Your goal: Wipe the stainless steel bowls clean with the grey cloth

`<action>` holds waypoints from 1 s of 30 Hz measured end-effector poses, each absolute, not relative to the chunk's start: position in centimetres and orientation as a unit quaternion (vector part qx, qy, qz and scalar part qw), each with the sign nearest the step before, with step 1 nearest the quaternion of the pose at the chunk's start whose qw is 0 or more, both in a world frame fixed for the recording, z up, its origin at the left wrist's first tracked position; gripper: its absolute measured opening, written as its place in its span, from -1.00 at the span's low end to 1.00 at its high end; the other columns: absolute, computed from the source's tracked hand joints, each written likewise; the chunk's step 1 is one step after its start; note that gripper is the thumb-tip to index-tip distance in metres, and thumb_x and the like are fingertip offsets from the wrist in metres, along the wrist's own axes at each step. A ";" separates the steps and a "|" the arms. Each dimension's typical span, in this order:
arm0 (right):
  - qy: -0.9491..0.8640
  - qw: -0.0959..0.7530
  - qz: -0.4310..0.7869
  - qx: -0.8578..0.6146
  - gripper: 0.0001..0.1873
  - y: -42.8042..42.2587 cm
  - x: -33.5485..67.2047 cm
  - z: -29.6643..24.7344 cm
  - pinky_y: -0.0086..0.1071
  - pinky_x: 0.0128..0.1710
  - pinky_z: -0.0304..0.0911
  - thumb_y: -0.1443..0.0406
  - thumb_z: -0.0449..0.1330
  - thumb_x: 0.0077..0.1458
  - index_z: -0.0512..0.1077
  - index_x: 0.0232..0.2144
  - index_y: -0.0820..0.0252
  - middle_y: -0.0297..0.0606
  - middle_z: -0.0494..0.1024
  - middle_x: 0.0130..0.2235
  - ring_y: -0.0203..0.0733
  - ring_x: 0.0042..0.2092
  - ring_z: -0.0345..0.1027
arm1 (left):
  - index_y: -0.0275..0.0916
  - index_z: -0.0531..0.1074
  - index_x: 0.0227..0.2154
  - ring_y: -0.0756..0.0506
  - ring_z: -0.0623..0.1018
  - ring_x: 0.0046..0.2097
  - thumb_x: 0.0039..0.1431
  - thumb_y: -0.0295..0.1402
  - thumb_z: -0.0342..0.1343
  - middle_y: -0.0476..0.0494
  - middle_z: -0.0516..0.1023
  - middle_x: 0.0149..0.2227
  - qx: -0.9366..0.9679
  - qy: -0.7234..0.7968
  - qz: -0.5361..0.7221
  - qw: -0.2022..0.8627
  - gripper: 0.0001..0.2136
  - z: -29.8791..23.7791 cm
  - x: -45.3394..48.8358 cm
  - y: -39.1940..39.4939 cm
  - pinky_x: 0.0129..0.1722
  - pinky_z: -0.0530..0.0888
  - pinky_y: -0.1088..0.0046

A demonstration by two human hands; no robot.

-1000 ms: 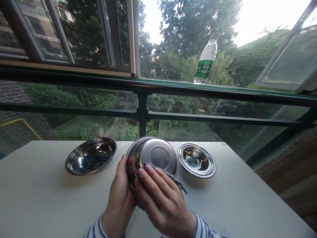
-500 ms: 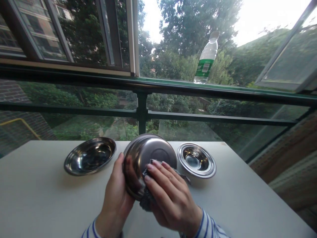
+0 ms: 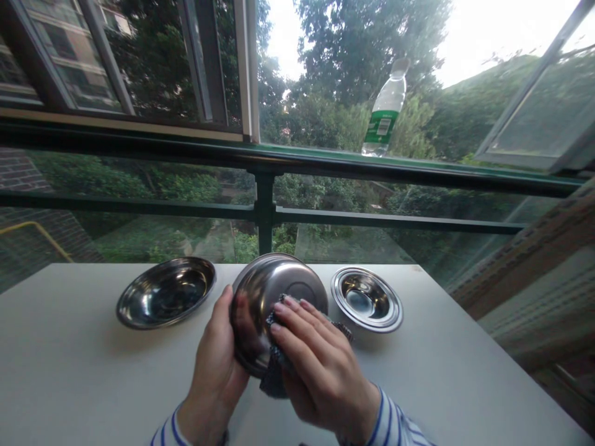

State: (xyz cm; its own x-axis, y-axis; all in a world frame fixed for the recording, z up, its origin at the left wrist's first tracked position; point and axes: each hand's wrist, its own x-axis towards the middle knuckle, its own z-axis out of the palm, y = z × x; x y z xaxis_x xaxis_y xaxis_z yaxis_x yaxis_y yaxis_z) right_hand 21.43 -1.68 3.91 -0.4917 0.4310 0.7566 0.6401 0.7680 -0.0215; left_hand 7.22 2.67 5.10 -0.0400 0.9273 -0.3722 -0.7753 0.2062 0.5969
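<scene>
A left hand grips the rim of an upturned steel bowl, held tilted just above the white surface, its fingers curled around the edge. The right hand presses a dark cloth against the bowl's underside, fingers extended and close together. A shallow dish and a small bowl flank it.

Inside of the held bowl: turned away, hidden. Fingers of the left grip: concealed behind the bowl. Cloth: largely covered by the right grip. Striped sleeves and table: cut off by the lower edge. Label print on the bottle: too small to be read.
</scene>
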 end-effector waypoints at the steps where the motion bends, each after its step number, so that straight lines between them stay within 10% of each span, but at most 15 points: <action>1: -0.857 0.394 -0.134 -0.305 -0.59 -1.8 21.3 4.0 -0.06 0.14 0.15 0.41 -0.02 0.05 0.32 -0.04 0.48 0.10 0.37 0.08 0.04 0.21 0.07 | -0.35 0.53 -0.33 -0.04 0.59 -0.35 0.17 -0.33 0.03 -0.14 0.63 -0.38 0.098 0.368 0.620 0.686 -0.78 5.2 7.1 2.8 -0.26 0.54 0.45; 30: -0.876 0.377 -0.147 -0.264 -0.60 -1.7 21.9 4.2 -0.08 0.14 0.17 0.42 -0.02 0.02 0.34 -0.07 0.49 0.09 0.42 0.03 0.06 0.17 0.15 | -0.36 0.53 -0.32 -0.09 0.61 -0.33 0.22 -0.31 -0.05 -0.17 0.64 -0.39 0.086 0.390 0.612 0.683 -0.72 6.4 6.0 3.6 -0.27 0.56 0.38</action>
